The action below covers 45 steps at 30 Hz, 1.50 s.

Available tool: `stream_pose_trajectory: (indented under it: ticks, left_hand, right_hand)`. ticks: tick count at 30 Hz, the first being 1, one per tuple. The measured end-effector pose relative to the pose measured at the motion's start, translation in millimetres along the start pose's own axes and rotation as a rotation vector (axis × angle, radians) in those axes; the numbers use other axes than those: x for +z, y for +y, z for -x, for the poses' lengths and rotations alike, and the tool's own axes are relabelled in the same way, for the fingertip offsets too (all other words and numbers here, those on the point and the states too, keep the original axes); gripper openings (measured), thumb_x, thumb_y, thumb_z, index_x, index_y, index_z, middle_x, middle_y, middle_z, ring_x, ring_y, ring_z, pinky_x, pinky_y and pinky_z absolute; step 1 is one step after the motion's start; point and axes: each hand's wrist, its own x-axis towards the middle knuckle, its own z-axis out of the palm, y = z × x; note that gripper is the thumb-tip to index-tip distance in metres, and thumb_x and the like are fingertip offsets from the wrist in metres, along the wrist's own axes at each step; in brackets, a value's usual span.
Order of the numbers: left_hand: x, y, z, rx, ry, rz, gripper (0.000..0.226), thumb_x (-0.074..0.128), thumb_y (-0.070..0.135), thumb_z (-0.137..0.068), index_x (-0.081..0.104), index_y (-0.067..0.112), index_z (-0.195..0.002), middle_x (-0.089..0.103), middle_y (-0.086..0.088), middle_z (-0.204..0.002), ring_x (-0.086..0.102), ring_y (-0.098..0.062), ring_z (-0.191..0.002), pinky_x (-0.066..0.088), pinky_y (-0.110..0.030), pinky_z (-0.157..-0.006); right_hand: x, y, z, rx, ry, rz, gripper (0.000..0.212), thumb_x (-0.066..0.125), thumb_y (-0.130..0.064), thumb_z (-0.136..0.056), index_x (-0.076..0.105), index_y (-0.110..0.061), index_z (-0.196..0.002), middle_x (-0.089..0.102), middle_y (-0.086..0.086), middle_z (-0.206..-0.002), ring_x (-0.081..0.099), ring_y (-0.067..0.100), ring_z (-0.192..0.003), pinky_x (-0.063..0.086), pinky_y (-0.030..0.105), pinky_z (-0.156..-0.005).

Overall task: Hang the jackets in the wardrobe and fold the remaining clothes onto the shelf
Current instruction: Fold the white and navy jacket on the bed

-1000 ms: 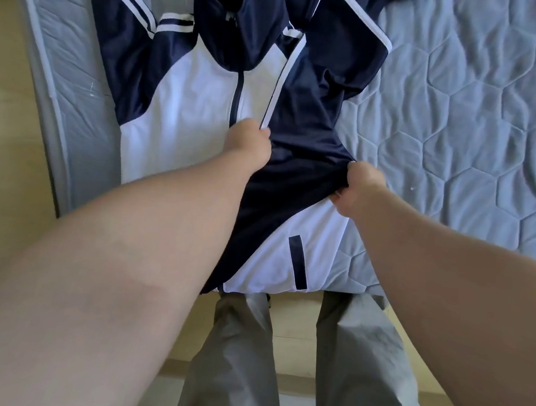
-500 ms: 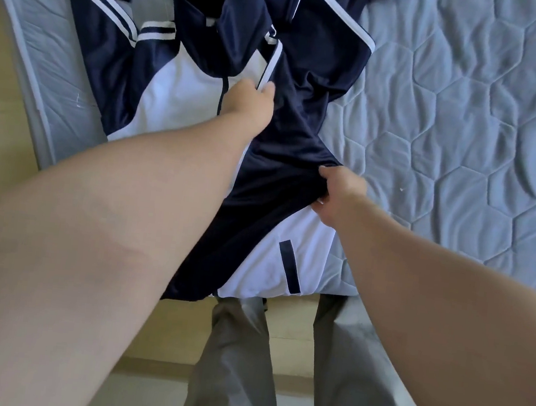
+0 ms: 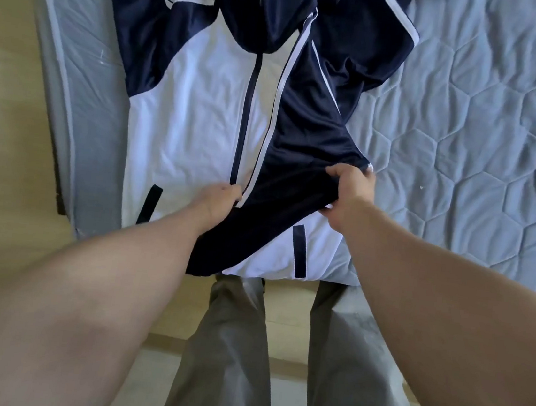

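Observation:
A navy and white track jacket [image 3: 195,121] lies front up on the grey quilted mattress [image 3: 488,134], its hem at the near edge. Its right front panel is turned over, so the dark lining shows. My left hand [image 3: 218,199] pinches the zipper edge low on the jacket. My right hand [image 3: 347,195] grips the bunched dark fabric at the outer edge of the folded panel. The collar and sleeves run out of view at the top.
The mattress edge [image 3: 69,120] runs down the left, with pale wooden floor [image 3: 0,139] beside it. My legs in grey trousers [image 3: 232,359] stand against the near edge of the bed. To the right of the jacket the mattress is bare quilt.
My left hand has slid down the zipper edge from mid-chest toward the hem. More of the white left front panel now shows. My right hand keeps its grip on the dark fabric.

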Motion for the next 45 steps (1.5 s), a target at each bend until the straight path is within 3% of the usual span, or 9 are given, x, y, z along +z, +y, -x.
stream_pose_trajectory:
  ticks: [6,11,15,18,21,24,29,34,45]
  left_hand:
    - [-3.0,-71.0,20.3,-0.028,-0.147,-0.136,0.031,0.063,0.02,-0.066,0.06,0.023,-0.096,0.067,0.0,-0.092,0.063,-0.018,-0.084,0.045,-0.029,-0.062]
    - [6.2,-98.1,11.8,-0.017,-0.091,-0.312,0.021,0.075,0.024,-0.081,0.058,0.025,-0.093,0.064,0.004,-0.092,0.063,-0.021,-0.091,0.048,-0.029,-0.071]
    - [12.1,-94.9,15.3,0.025,0.063,-0.429,0.012,0.066,0.026,-0.077,0.055,0.027,-0.083,0.063,0.006,-0.084,0.062,-0.022,-0.081,0.05,-0.029,-0.063]
    - [14.2,-88.1,17.8,0.024,0.126,-0.326,0.014,0.058,0.033,-0.073,0.059,0.027,-0.085,0.064,0.006,-0.083,0.062,-0.022,-0.08,0.048,-0.03,-0.064]
    - [12.7,-83.7,21.8,0.049,0.174,-0.287,0.013,0.056,0.033,-0.079,0.058,0.025,-0.089,0.062,0.004,-0.086,0.061,-0.023,-0.081,0.048,-0.032,-0.068]
    - [7.8,-84.3,23.1,0.071,0.207,-0.393,0.016,0.055,0.019,-0.087,0.055,0.02,-0.104,0.06,0.001,-0.098,0.058,-0.026,-0.088,0.049,-0.034,-0.075]
    - [-3.6,-95.4,33.7,0.095,0.178,-0.484,0.028,0.055,0.01,-0.089,0.053,0.017,-0.116,0.057,-0.001,-0.105,0.058,-0.027,-0.091,0.05,-0.036,-0.073]
    - [-36.1,-67.9,10.1,0.155,0.255,-0.27,0.021,0.055,0.016,-0.092,0.058,0.017,-0.113,0.061,-0.004,-0.114,0.06,-0.027,-0.095,0.048,-0.033,-0.075]
    - [-139.8,12.4,-120.8,0.107,0.887,0.233,0.039,0.062,0.029,-0.094,0.051,0.014,-0.128,0.042,-0.008,-0.141,0.061,-0.028,-0.111,0.044,-0.034,-0.086]
  right_hand:
    - [6.0,27.0,1.7,-0.141,0.05,0.095,0.072,0.046,0.011,-0.061,0.045,-0.044,-0.108,0.06,-0.004,-0.116,0.055,0.025,-0.085,0.059,0.057,-0.079]
    - [13.9,47.2,4.8,-0.35,0.214,0.356,0.067,0.047,0.001,-0.062,0.037,-0.058,-0.093,0.056,-0.024,-0.103,0.062,0.009,-0.089,0.061,0.034,-0.083]
    - [16.3,60.1,1.5,-0.511,0.307,0.467,0.071,0.048,-0.002,-0.058,0.039,-0.045,-0.115,0.051,-0.034,-0.104,0.058,-0.01,-0.085,0.044,0.007,-0.068]
    - [21.8,67.0,0.2,-0.513,0.583,0.844,0.081,0.065,-0.015,-0.072,0.024,-0.024,-0.141,0.045,-0.001,-0.131,0.058,0.023,-0.11,0.046,0.034,-0.085]
    - [24.8,85.2,14.4,-0.782,0.682,1.375,0.058,0.067,-0.029,-0.079,0.032,-0.017,-0.123,0.045,0.013,-0.13,0.05,0.031,-0.118,0.03,0.044,-0.104]
    - [30.0,93.7,25.6,-0.967,0.465,1.759,0.034,0.058,-0.015,-0.079,0.045,-0.02,-0.111,0.048,0.007,-0.116,0.049,0.027,-0.108,0.023,0.041,-0.096]
    - [36.2,98.8,47.1,-0.729,-0.005,2.089,0.044,0.052,-0.01,-0.087,0.051,-0.017,-0.13,0.042,0.009,-0.132,0.044,0.031,-0.118,0.038,0.041,-0.088]
    - [66.7,89.4,47.9,-0.766,0.053,1.956,0.034,0.05,-0.009,-0.089,0.053,-0.012,-0.123,0.046,0.011,-0.129,0.05,0.034,-0.114,0.044,0.042,-0.087]
    - [191.9,60.4,-19.3,-0.941,-0.135,1.484,0.041,0.039,-0.01,-0.092,0.052,-0.022,-0.129,0.044,0.001,-0.128,0.056,0.019,-0.083,0.054,0.037,-0.071]
